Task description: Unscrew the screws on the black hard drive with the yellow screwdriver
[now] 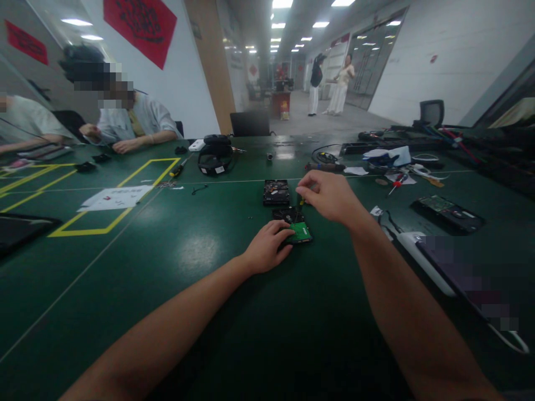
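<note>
A hard drive with a green circuit board (300, 233) lies on the green table in front of me. My left hand (268, 248) holds it down from the left, fingers across its top and thumb along the near edge. Above its far part, my right hand (328, 195) pinches a small screwdriver (300, 203), held roughly upright with its lower end at the drive. Whether the tip sits in a screw is too small to make out. Just behind lies a second black hard drive (276, 191), touched by neither hand.
At right are a phone-like device (460, 278) with a cable, another circuit-board unit (449, 213) and a red screwdriver (397, 185). A black headset (215, 156) and a yellow-black screwdriver (176, 171) lie at back left. A co-worker (134, 120) sits across the table at left.
</note>
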Demonstrator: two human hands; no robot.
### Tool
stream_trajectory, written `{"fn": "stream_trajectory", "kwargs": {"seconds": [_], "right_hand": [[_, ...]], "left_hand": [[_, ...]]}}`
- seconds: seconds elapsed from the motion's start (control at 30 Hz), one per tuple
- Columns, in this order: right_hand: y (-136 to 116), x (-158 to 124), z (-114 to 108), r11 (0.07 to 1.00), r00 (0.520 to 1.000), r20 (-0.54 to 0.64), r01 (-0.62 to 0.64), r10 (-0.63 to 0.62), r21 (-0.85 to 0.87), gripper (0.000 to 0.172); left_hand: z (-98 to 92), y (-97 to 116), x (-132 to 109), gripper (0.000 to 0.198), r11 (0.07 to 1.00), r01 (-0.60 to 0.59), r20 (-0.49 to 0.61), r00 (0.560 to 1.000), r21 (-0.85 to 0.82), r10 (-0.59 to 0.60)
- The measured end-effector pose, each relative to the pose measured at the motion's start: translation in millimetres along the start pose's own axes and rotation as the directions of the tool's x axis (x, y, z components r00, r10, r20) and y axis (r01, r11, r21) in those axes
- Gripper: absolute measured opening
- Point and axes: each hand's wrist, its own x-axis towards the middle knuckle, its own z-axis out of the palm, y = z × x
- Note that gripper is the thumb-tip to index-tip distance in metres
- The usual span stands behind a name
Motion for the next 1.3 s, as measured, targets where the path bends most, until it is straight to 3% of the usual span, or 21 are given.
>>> {"fn": "stream_trajectory", "kwargs": {"seconds": [0.23,0.4,0.7,1.1,1.3], "right_hand": [[1.0,-0.6,2.0,0.999,0.999,0.009,0.038,-0.038,0.000,0.016],[0.2,-2.1,2.0,0.999,0.999,0.042,0.024,-0.025,0.034,0.028],[3.5,0.5,3.8,0.997,0.997,0.007,0.080,-0.080,-0.003,0.016],[0.1,0.9,3.3,0.999,0.999,-0.021,-0.031,0.031,-0.022,0.018],[3.6,1.4,3.6,0.998,0.998,-0.019,0.054,-0.054,-0.014,0.012]], "left_hand": [[-0.5,1.4,1.4,0.043,1.000,0.000,-0.001,1.000,-0.010,0.000],[0.3,0.6,0.8,0.043,1.000,0.002,0.000,1.000,-0.002,-0.002],[1.3,0.2,1.3,0.043,1.000,0.001,-0.004,1.000,-0.001,-0.001],[-1.2,1.4,0.7,0.043,1.000,-0.001,0.000,1.000,-0.006,0.001],[0.6,0.4,0.5,0.044,1.000,-0.003,-0.007,1.000,-0.009,0.003]]}}
